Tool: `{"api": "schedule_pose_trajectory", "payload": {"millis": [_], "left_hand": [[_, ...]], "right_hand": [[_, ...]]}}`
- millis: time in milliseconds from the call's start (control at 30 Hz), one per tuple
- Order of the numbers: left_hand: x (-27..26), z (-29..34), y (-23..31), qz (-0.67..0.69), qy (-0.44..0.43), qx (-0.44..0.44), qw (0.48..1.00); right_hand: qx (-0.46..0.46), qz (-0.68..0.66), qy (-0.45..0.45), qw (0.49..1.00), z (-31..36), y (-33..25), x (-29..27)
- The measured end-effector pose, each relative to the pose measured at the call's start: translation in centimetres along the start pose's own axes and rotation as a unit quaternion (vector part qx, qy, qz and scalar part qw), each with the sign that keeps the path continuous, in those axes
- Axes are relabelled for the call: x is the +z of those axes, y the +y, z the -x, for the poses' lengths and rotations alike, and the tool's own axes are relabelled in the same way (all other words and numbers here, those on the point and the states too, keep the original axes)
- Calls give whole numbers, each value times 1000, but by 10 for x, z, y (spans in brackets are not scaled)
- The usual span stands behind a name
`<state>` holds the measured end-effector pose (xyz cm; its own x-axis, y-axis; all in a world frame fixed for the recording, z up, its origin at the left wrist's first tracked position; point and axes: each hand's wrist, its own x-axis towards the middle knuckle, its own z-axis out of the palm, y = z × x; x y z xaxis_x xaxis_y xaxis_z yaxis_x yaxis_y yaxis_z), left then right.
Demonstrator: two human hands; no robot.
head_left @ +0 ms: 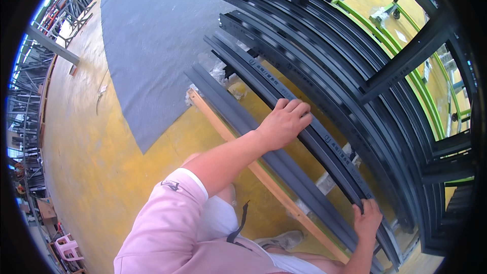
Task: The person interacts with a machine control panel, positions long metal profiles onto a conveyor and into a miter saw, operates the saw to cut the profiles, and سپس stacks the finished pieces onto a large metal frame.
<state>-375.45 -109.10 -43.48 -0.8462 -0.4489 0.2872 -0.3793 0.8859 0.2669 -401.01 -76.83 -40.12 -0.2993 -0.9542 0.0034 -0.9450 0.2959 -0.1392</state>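
The long black profile [327, 154] could be slipping or scraping the stacked frames [314, 33] if its two ends are rising unevenly. It is lying above the yellow floor [101, 162], left of those frames. The left hand [285, 124] is clamping its middle; the right hand [368, 218] is gripping near its closest end.

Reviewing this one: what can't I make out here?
All in the head view:
Palm of the left hand, and the stretch of dark bar beneath it: hidden by the hand's back.
Right forearm: cut off by the lower edge.
Dark frames: cut off by the upper edge.
Stock at far left: pieces too small to count.
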Motion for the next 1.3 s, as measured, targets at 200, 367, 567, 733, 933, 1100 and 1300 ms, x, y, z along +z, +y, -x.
{"api": "schedule_pose_trajectory", "payload": {"millis": [200, 367, 567, 733, 933, 1100, 1300], "left_hand": [[6, -11, -6, -39, -68, -21, 997], [7, -12, -23, -11, -44, -15, 999], [10, -19, -29, 14, -55, -32, 998], [13, -25, -35, 44, -38, -34, 998], [12, -23, -43, 77, -29, -7, 997], [7, -23, -56, 109, -43, 16, 993], [9, -21, -58, 113, -27, 10, 993]], "right_hand": [[-26, 15, 21, 999, -10, -2, 3], [-15, 15, 42, 999, -16, -7, 3], [26, 55, 15, 998, -21, -6, 12], [7, 99, 42, 994, -37, -19, 4], [-31, 21, -23, 999, -84, -41, 27], [-37, 17, -26, 999, -114, -54, 43], [-42, 32, -29, 998, -111, -41, 47]]}}
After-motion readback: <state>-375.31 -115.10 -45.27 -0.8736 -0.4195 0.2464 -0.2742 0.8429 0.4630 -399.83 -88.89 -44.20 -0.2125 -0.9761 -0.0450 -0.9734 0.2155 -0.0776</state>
